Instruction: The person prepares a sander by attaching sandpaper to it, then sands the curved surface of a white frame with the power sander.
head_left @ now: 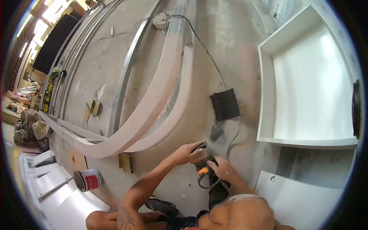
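Both of my hands are on a dark corded power tool with an orange part point(203, 171), held low in front of my body. My left hand point(188, 154) has its fingers wrapped around the tool's black upper end. My right hand point(222, 168) grips the other side, beside the orange part. The tool's exact kind is partly hidden by my fingers. A cable loops beneath it. Just beyond my hands, a black square sheet point(225, 104) lies on the dusty floor, with a dark smudge near its lower edge.
A curved pale frame point(153, 111) with metal bars spans the left and middle. A large white open box point(306, 84) stands at right, above a white panel point(295, 199). A paint can point(89, 180) sits at lower left. A thin cable point(209, 53) crosses the floor.
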`<state>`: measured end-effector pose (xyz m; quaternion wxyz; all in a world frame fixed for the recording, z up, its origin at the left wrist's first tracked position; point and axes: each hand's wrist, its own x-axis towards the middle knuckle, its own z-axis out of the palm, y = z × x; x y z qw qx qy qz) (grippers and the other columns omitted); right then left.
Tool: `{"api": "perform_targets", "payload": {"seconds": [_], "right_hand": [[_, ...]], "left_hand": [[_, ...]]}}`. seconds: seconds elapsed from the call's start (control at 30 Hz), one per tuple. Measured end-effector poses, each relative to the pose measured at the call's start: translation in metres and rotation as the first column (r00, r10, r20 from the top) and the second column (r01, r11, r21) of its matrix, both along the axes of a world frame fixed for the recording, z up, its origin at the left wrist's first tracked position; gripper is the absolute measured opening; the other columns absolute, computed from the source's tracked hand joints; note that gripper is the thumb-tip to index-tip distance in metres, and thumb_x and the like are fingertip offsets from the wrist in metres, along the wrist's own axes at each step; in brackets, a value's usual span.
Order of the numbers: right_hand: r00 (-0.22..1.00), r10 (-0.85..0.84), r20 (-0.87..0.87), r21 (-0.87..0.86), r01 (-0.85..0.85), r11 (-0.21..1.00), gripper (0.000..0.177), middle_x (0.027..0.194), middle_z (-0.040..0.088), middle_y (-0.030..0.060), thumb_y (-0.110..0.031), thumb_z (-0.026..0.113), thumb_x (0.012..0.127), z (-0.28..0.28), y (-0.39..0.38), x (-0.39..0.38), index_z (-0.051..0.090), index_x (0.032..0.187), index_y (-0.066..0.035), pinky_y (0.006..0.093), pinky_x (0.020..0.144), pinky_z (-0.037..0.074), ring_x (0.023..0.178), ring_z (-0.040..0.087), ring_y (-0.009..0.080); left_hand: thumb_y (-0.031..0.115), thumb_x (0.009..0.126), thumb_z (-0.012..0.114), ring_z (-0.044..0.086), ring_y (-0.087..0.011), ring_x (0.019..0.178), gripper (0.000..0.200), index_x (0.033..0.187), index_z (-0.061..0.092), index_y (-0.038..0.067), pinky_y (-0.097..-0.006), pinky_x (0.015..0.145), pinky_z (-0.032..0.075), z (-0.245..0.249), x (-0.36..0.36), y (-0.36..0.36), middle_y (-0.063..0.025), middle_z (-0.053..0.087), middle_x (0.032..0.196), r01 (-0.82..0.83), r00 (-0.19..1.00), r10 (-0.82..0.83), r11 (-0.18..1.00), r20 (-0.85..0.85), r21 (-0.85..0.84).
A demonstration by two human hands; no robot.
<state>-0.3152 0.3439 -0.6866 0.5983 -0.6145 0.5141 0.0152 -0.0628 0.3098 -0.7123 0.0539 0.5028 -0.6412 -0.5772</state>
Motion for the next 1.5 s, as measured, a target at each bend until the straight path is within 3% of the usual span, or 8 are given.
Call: {"api": "perform_targets", "payload": {"seconds": [0.13,0.23,0.33,0.67,0.97,1.17,1.27,1.5], "right_hand": [[0.978,-0.207,-0.036,0.109,0.21,0.972,0.066,0.143,0.058,0.0301,-0.05,0.05,0.109,-0.034,0.037,0.012,0.047,0.153,0.0,0.0526,0.113,0.045,0.132,0.058,0.0452],[0.657,-0.742,0.133,0.762,0.411,0.5,0.068,0.144,0.057,0.0186,-0.055,0.041,0.111,-0.017,0.031,0.017,0.039,0.156,-0.004,0.0545,0.101,0.056,0.125,0.063,0.0347],[0.356,-0.864,0.356,0.837,0.29,0.464,0.067,0.138,0.061,0.0189,-0.056,0.043,0.111,-0.013,0.021,0.021,0.044,0.152,-0.004,0.0485,0.095,0.059,0.118,0.066,0.0303],[0.175,-0.515,0.839,0.445,0.323,0.836,0.062,0.105,0.07,0.0068,-0.062,0.053,0.104,0.12,-0.089,0.003,0.059,0.135,-0.008,0.0312,0.073,0.058,0.089,0.069,0.0165],[0.586,-0.488,0.647,-0.232,0.76,0.607,0.053,0.089,0.066,0.0061,-0.044,0.069,0.097,0.264,-0.179,-0.009,0.054,0.133,-0.008,0.0271,0.055,0.055,0.066,0.065,0.0149],[0.903,-0.427,0.041,-0.763,0.304,0.571,0.095,0.118,0.061,0.0196,-0.042,0.082,0.077,0.211,-0.293,0.008,0.036,0.149,-0.001,0.0416,0.084,0.058,0.109,0.064,0.0332],[0.867,-0.475,0.148,-0.766,0.405,0.5,0.059,0.095,0.06,0.0118,-0.04,0.075,0.086,0.142,-0.299,0.029,0.05,0.127,-0.006,0.0356,0.066,0.054,0.08,0.064,0.0189],[0.242,-0.758,0.605,0.201,0.876,0.439,0.036,0.094,0.06,0.0053,-0.039,0.065,0.098,0.046,-0.223,0.062,0.054,0.118,-0.011,0.0331,0.058,0.053,0.072,0.062,0.0161]], "left_hand": [[0.038,0.109,0.053,0.057,-0.0407,0.138,0.059,0.158,0.044,0.007,-0.0432,0.115,0.043,0.009,0.003,0.021,-0.0258,0.058,0.149,-0.122,0.991,0.116,0.986,-0.061,-0.111],[0.039,0.109,0.054,0.049,-0.0406,0.146,0.06,0.158,0.044,0.004,-0.0436,0.12,0.039,0.027,0.002,0.014,-0.026,0.051,0.156,-0.136,0.991,0.124,0.921,-0.056,-0.364],[0.045,0.108,0.056,0.043,-0.0397,0.151,0.067,0.157,0.044,0.002,-0.0437,0.123,0.036,0.076,-0.006,-0.002,-0.0256,0.043,0.162,-0.198,0.98,0.169,0.778,-0.105,-0.597],[0.032,0.087,0.084,0.032,-0.0496,0.154,0.079,0.154,0.05,0.007,-0.0562,0.124,0.034,0.157,-0.04,-0.041,-0.0273,0.037,0.165,-0.442,0.897,0.058,0.16,-0.439,-0.883],[0.056,0.098,0.066,0.043,-0.0428,0.148,0.088,0.161,0.03,0.004,-0.0479,0.12,0.04,0.276,0.062,-0.122,-0.0288,0.04,0.16,0.114,0.972,0.076,0.675,0.223,-0.729],[0.046,0.107,0.05,0.068,-0.0473,0.097,0.054,0.15,0.046,0.013,-0.0609,0.096,0.052,0.04,0.13,-0.163,-0.0241,0.061,0.106,0.327,0.857,0.07,0.693,0.511,-0.643],[0.041,0.096,0.062,0.068,-0.0545,0.1,0.054,0.126,0.051,-0.002,-0.059,0.093,0.053,0.195,0.105,-0.078,-0.0311,0.066,0.112,-0.088,0.878,0.382,0.723,0.29,-0.685],[0.044,0.09,0.065,0.069,-0.0491,0.106,0.062,0.124,0.05,-0.006,-0.0552,0.093,0.054,0.198,0.104,-0.08,-0.0328,0.068,0.117,-0.05,0.876,0.319,0.806,0.363,-0.59]]}}
